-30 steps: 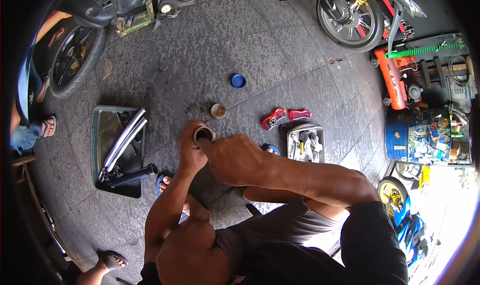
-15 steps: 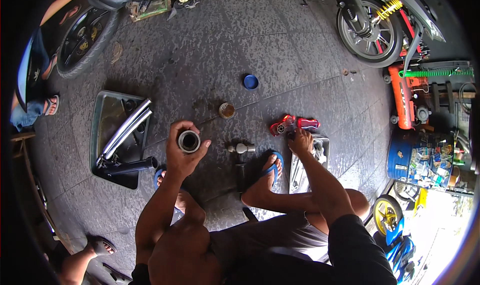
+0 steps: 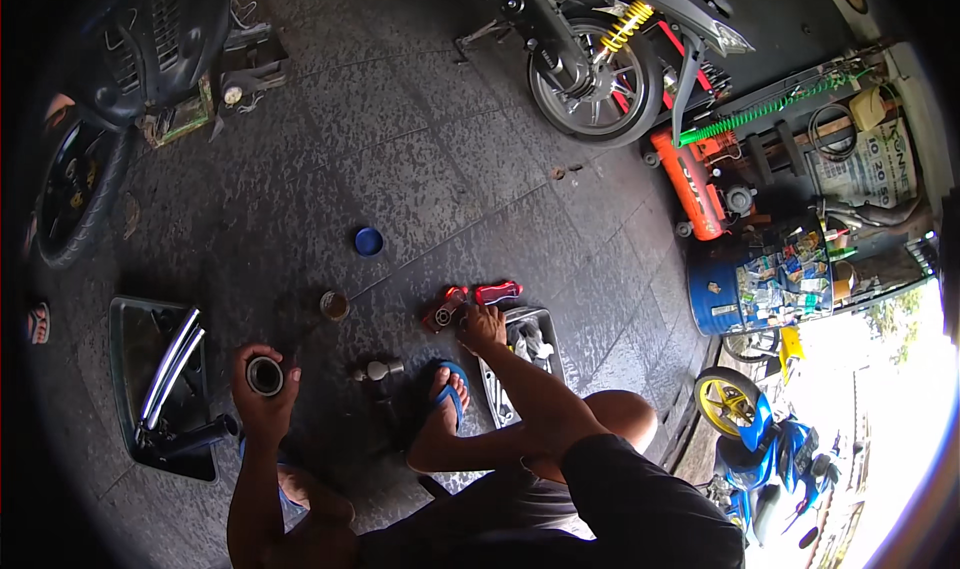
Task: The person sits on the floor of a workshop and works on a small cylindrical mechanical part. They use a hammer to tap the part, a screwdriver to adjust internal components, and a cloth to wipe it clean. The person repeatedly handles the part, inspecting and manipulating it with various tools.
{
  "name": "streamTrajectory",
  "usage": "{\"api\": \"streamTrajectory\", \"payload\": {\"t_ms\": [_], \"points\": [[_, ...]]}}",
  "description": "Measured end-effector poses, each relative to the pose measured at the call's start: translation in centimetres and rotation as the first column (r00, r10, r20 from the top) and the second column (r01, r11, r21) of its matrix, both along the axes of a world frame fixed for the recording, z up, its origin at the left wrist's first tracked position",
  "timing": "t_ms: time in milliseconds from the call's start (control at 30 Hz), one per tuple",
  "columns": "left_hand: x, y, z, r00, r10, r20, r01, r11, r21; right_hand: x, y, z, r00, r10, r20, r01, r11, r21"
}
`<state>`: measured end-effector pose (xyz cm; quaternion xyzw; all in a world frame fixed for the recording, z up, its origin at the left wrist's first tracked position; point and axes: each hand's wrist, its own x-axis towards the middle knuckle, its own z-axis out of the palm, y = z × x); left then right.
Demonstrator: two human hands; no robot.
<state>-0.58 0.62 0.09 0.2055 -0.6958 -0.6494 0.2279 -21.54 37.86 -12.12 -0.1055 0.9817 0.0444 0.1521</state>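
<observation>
My left hand (image 3: 262, 404) grips an upright metal tube (image 3: 264, 376), its round open end facing me. My right hand (image 3: 484, 329) is at the back of a metal tray (image 3: 546, 359) of small parts, beside two red anodized parts (image 3: 448, 305), fingers curled on something I cannot make out. A ball-peen hammer (image 3: 377, 371) lies between my hands. Behind it are a small open jar (image 3: 334, 305) of brown substance and a blue lid (image 3: 368, 241). At the left, a dark tray (image 3: 123, 369) holds chrome fork tubes (image 3: 168, 369) and a black tube (image 3: 200, 435).
Motorbikes stand at top left (image 3: 150, 49), top centre (image 3: 590, 79) and lower right (image 3: 760, 449). An orange compressor (image 3: 690, 184) and a blue drum (image 3: 712, 299) line the right side. My sandaled foot (image 3: 446, 399) is beside the hammer. Another person's foot (image 3: 40, 321) is at far left.
My right hand has left the tube and reached rightward to the parts tray, uncovering the hammer. My left hand still holds the tube. The view has turned toward the right.
</observation>
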Motion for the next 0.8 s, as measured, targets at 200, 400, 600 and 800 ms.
{"api": "streamTrajectory", "payload": {"t_ms": [200, 400, 600, 800], "points": [[-0.3, -0.3, -0.1, 0.998, -0.042, -0.050, 0.039, 0.998, -0.052, -3.5, 0.8, -0.7, 0.945, -0.322, -0.058, 0.302, 0.926, -0.228], [0.1, -1.4, -0.2, 0.999, -0.032, 0.025, 0.034, 0.994, -0.102, -3.4, 3.5, -2.0, 0.964, -0.266, -0.033, 0.242, 0.917, -0.318], [0.8, -1.7, 0.4, 1.000, -0.022, 0.001, 0.022, 0.995, -0.094, -2.0, 1.3, -1.4, 0.970, -0.199, -0.138, 0.174, 0.970, -0.170], [-0.1, -0.9, 0.7, 0.999, -0.043, 0.030, 0.047, 0.991, -0.127, -2.9, 0.3, -2.2, 0.934, -0.333, -0.127, 0.336, 0.942, -0.003]]}}
